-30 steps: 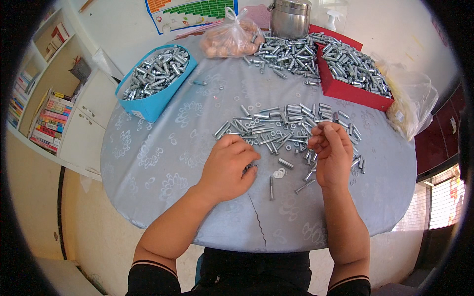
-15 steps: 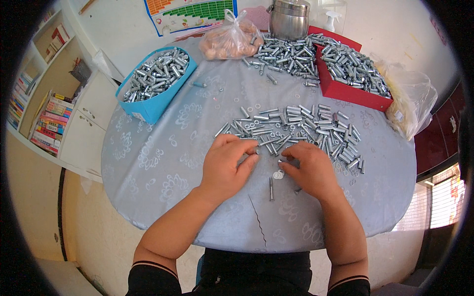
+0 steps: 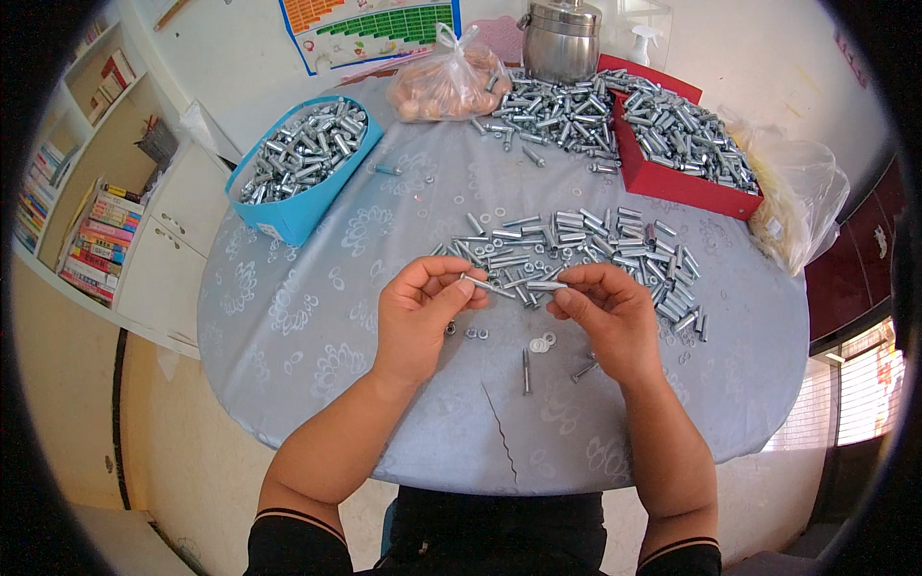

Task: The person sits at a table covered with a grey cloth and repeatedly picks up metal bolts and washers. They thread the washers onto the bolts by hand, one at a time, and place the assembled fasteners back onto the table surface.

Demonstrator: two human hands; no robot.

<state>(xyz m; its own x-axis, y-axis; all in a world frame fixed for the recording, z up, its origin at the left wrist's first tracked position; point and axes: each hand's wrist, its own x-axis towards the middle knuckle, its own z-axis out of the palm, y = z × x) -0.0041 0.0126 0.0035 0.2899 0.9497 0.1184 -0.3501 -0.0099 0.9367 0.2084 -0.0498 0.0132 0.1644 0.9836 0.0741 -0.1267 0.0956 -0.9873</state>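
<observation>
My left hand (image 3: 420, 312) pinches a slim silver bolt (image 3: 492, 287) by one end, between thumb and fingers. Opposite it, a short silver metal sleeve (image 3: 546, 285) is gripped in the fingertips of my right hand (image 3: 615, 315). Bolt and sleeve point toward each other with a gap between them. Beyond both hands spreads a loose pile of sleeves, bolts and nuts (image 3: 629, 252). A few nuts (image 3: 473, 334) lie beside my left hand. Between my forearms are a small cluster of washers (image 3: 542, 343) and a single bolt (image 3: 526, 372); another bolt (image 3: 583, 370) rests by my right wrist.
A blue bin (image 3: 303, 223) at far left and a red box (image 3: 672, 184) at far right hold metal fasteners. Between them stand a tied bag of round brown items (image 3: 447, 84), a fastener heap (image 3: 557, 110) and a steel pot (image 3: 562, 43). The tablecloth has a tear (image 3: 499, 432).
Both hands have lifted from the pile's near edge. The bolt and the sleeve now show in the fingertips, and the nuts by my left hand have come into sight.
</observation>
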